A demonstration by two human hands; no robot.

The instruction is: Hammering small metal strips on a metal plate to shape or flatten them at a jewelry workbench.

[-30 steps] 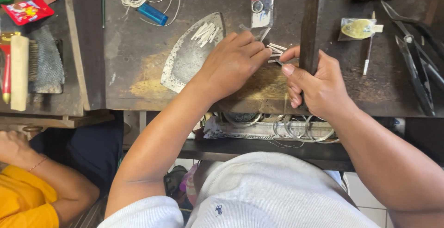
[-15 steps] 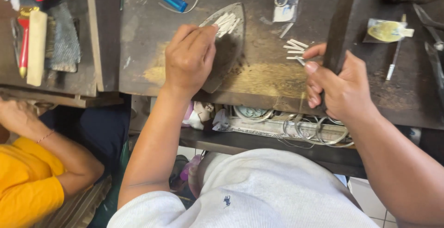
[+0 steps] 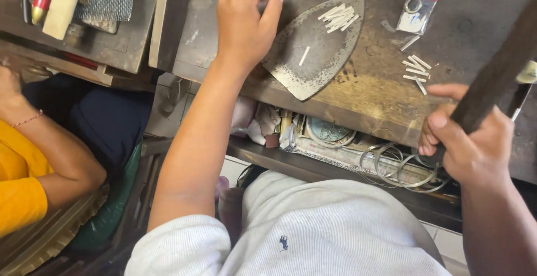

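Illumination is even, diffuse and moderately bright. Shadows are soft; the deepest lie under the workbench point(image 3: 358, 94) edge. A mild sheen shows on the metal plate point(image 3: 313, 58). The left hand point(image 3: 243, 21) shows slight motion blur. Focus is otherwise adequate. Straight edges bow slightly near the borders.

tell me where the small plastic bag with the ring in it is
In the head view the small plastic bag lies on the dark workbench at upper right, right of the iron-shaped metal plate and above the loose white sticks.
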